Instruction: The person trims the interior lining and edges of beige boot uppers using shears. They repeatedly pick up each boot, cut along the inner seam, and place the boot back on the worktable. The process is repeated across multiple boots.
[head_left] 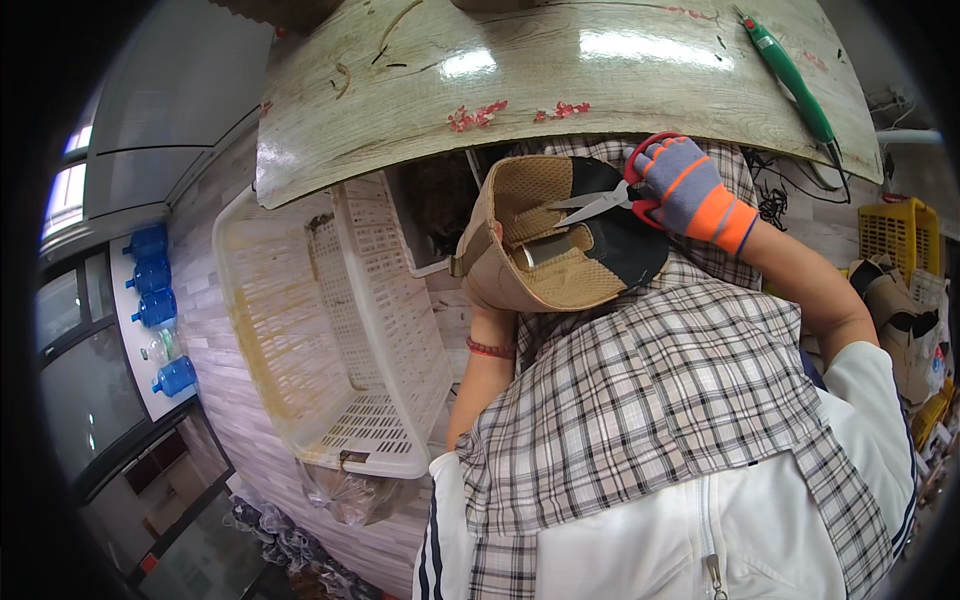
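Observation:
On my lap, over a plaid apron (640,400), sits a tan and black fabric piece (545,285), shaped like an open cup with its hollow facing up. A small pale patch shows inside it. My left hand (492,320) grips it from below and the left side; most of the fingers are hidden behind the fabric. A red beaded bracelet circles that wrist. My right hand (690,190), in a grey and orange glove, is closed round the red handles of a pair of scissors (598,205). The parted blades point left into the hollow of the piece.
Ahead is a wooden table (380,110) with red scraps and a green handheld tool (790,85) on a cord. A white plastic basket (285,340) stands at my left. To the right are a yellow crate (900,235) and tan and black pieces (890,300).

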